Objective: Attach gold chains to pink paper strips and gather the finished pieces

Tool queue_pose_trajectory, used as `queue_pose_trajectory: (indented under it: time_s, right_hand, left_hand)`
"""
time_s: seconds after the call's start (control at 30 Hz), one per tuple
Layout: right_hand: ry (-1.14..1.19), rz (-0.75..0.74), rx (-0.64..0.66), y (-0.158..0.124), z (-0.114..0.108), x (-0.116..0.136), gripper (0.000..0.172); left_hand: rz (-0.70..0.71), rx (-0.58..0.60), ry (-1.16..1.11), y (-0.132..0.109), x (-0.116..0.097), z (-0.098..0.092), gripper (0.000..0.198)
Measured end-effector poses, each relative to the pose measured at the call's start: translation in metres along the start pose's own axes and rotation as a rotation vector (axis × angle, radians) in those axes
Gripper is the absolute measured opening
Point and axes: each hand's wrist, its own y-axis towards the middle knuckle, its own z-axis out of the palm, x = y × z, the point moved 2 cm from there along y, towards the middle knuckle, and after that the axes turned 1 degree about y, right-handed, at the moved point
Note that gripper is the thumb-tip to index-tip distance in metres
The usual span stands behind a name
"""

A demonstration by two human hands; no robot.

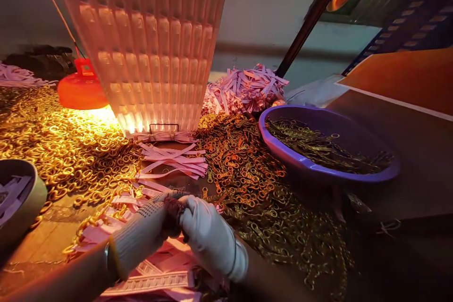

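Your left hand (146,222), in a knit glove with dark dots, and your right hand (208,233), in a white glove, meet in front of the ribbed translucent panel (159,52), well apart from it. The fingers of both are curled in and the fingertips come together at a dark patch; you hide whatever might be between them, so I cannot tell whether either hand grips anything or how tightly it is closed. A band circles your left wrist.

Beneath your hands, in front of the panel, lie loose pink strips (161,283), one with a stitched ladder pattern. More strips make a crisscrossed bundle (177,160) near the panel's foot. To the panel's left, gold-coloured rings (78,151) spread thickly over the surface (53,245), lit by an orange-red hanging lamp (83,89) just beside the panel. A round bowl (39,193) with pink strips inside stands farther left of the panel and nearer you. To the panel's right lie many small ring-ended metal fittings (244,155), with a tangled heap of pink strips (247,87) behind them. A purple basin (307,164), farther right of the panel, holds more metal pieces.
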Motion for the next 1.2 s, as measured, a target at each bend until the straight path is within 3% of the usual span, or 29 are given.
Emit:
queue_pose_trajectory:
  time_s: [0.1,0.2,0.33,0.43,0.53,0.63,0.77,0.83,0.93,1.1,1.2]
  right_hand:
    - [0.412,0.152,-0.12,0.003,-0.01,-0.012,0.021]
    - [0.856,0.357,-0.126,0.006,-0.016,-0.025,0.015]
    - [1.01,0.431,-0.106,0.012,-0.012,-0.03,0.027]
    - [0.854,0.354,-0.082,0.009,-0.008,-0.027,0.024]
    - [0.338,0.195,-0.123,-0.002,-0.009,-0.024,0.024]
    - [-0.269,0.025,-0.17,-0.01,-0.005,-0.02,0.027]
    - [-0.662,-0.165,-0.149,-0.012,0.008,-0.014,0.016]
    - [-0.761,-0.195,-0.198,-0.013,0.009,-0.011,0.011]
    - [-0.77,-0.047,-0.301,-0.018,0.002,-0.013,0.011]
    - [-0.611,-0.019,-0.24,-0.028,-0.006,-0.017,0.035]
    - [-0.579,0.02,-0.276,-0.032,-0.001,-0.015,0.035]
  left_hand:
    - [-0.01,0.0,0.191,-0.007,-0.015,0.0,0.03]
    - [-0.033,-0.026,0.459,-0.015,-0.035,0.003,0.035]
    - [0.023,-0.023,0.604,-0.017,-0.051,0.012,0.041]
    - [-0.125,-0.018,0.565,-0.016,-0.049,0.015,0.046]
    - [-0.239,-0.057,0.448,-0.015,-0.043,0.013,0.051]
    - [-0.281,-0.179,0.309,-0.013,-0.037,0.009,0.056]
    - [-0.297,-0.162,0.211,-0.013,-0.03,0.013,0.058]
    - [-0.261,-0.1,0.21,-0.014,-0.029,0.019,0.053]
    - [-0.105,-0.036,0.292,-0.017,-0.033,0.029,0.045]
    - [0.1,-0.088,0.542,-0.014,-0.035,0.033,0.049]
    - [0.26,-0.065,0.734,-0.015,-0.031,0.03,0.039]
